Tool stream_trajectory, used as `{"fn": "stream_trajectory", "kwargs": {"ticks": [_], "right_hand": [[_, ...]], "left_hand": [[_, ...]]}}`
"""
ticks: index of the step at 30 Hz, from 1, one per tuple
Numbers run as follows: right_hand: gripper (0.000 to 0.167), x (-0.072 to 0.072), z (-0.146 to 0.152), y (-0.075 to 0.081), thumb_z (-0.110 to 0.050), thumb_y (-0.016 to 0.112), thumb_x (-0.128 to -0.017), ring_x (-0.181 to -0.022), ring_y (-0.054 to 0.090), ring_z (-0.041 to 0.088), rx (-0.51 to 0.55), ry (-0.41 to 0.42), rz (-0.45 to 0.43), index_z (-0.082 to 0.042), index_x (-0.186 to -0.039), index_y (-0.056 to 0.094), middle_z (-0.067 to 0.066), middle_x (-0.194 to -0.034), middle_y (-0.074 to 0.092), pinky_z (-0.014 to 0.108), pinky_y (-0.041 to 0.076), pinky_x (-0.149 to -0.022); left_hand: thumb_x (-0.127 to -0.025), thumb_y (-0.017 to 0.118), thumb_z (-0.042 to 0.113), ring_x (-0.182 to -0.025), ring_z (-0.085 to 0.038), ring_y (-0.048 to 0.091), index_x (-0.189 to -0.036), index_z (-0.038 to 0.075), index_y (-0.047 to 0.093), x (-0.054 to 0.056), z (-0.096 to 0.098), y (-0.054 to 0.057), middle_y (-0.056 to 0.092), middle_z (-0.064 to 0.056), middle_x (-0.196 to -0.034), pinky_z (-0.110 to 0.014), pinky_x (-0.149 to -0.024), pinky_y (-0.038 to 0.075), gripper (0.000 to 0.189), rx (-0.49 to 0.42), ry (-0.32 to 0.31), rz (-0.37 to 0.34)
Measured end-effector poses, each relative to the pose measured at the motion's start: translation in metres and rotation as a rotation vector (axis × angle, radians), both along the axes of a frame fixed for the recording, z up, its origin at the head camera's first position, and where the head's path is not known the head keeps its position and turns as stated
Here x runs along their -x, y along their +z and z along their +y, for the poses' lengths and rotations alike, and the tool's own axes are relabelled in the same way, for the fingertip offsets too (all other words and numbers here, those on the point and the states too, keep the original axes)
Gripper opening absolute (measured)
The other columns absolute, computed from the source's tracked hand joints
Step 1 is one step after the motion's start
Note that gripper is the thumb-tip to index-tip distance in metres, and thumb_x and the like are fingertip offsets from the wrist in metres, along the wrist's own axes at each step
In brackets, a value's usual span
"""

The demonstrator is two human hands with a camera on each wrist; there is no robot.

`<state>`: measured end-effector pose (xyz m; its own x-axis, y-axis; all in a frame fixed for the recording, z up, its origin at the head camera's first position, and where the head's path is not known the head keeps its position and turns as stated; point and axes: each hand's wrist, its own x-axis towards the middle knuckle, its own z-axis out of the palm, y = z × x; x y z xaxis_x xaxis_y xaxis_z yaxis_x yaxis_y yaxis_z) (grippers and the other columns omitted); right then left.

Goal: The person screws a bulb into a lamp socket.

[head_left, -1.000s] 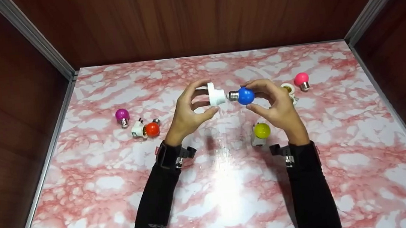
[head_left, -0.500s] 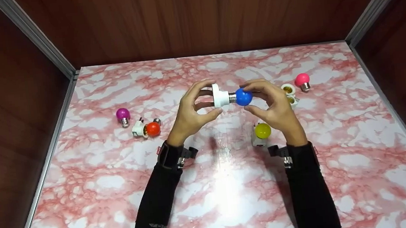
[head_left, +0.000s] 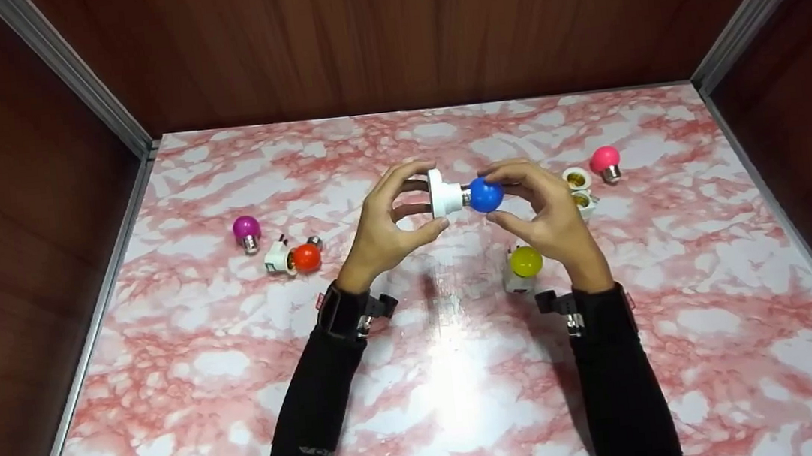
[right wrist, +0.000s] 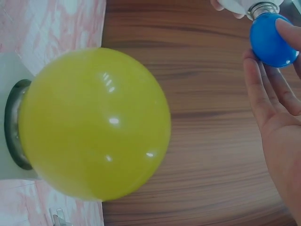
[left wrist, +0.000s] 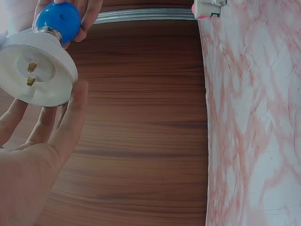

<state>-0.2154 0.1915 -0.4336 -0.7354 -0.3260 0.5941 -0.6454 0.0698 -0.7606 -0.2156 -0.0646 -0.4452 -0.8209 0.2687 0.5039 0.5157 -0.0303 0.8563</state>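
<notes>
Above the middle of the table, my left hand (head_left: pixel 392 222) grips a white round lamp holder (head_left: pixel 446 195) by its wide rim. In the left wrist view the hollow back of the lamp holder (left wrist: pixel 42 84) shows two brass terminals. My right hand (head_left: pixel 551 209) pinches a blue light bulb (head_left: pixel 486 194) between thumb and fingers. The bulb's metal screw base (head_left: pixel 467 195) is partly inside the holder's mouth, with a short stretch of thread showing. Seen from the right wrist, the blue bulb (right wrist: pixel 273 40) lies against the fingertips, and the white holder is cut off at the top edge.
A yellow bulb (head_left: pixel 526 261) in a white plug socket stands below my right hand. At left lie a purple bulb (head_left: pixel 247 228) and a red bulb (head_left: pixel 306 258) beside a white plug socket (head_left: pixel 278 258). At right are white sockets (head_left: pixel 577 179) and a pink bulb (head_left: pixel 605 159). Wooden panels (head_left: pixel 400 32) surround the table.
The blue bulb's screw base, apart from the lamp holder a second ago, has entered its mouth. The holder has moved slightly right and the bulb slightly left.
</notes>
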Motion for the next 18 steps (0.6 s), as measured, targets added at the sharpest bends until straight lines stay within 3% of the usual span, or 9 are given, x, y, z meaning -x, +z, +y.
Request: {"fn": "stream_trajectory", "kwargs": {"ticks": [4,13,18], "right_hand": [[0.047,-0.0003,0.0007,0.0,0.023,0.075,-0.081,-0.119,0.071,0.007,-0.011,-0.01,-0.016,0.015,-0.126,0.063,0.03,-0.129,0.067,0.023,0.06,-0.107],[0.043,-0.0007,-0.0008,0.0002,0.01,0.073,-0.092,-0.109,0.07,0.003,-0.051,-0.069,-0.132,0.013,-0.134,0.062,0.031,-0.128,0.069,0.016,0.06,-0.099],[0.038,-0.0007,-0.0029,-0.0003,0.0,0.07,-0.099,-0.106,0.07,0.004,-0.069,-0.112,-0.181,0.006,-0.136,0.065,0.027,-0.125,0.072,0.014,0.06,-0.094]], "left_hand": [[-0.081,0.088,-0.001,-0.125,-0.025,0.066,-0.147,-0.003,0.056,-0.0003,0.0009,0.0002,0.06,-0.019,-0.141,-0.037,-0.099,0.067,0.073,0.009,0.013,0.021],[-0.082,0.091,0.008,-0.128,-0.025,0.064,-0.146,-0.002,0.057,0.0013,-0.0001,-0.001,0.058,-0.018,-0.141,-0.035,-0.104,0.065,0.073,0.041,0.021,0.069],[-0.081,0.092,0.01,-0.129,-0.023,0.064,-0.144,0.003,0.061,0.0006,-0.0003,-0.0008,0.058,-0.015,-0.142,-0.035,-0.104,0.065,0.071,0.042,0.034,0.087]]}}
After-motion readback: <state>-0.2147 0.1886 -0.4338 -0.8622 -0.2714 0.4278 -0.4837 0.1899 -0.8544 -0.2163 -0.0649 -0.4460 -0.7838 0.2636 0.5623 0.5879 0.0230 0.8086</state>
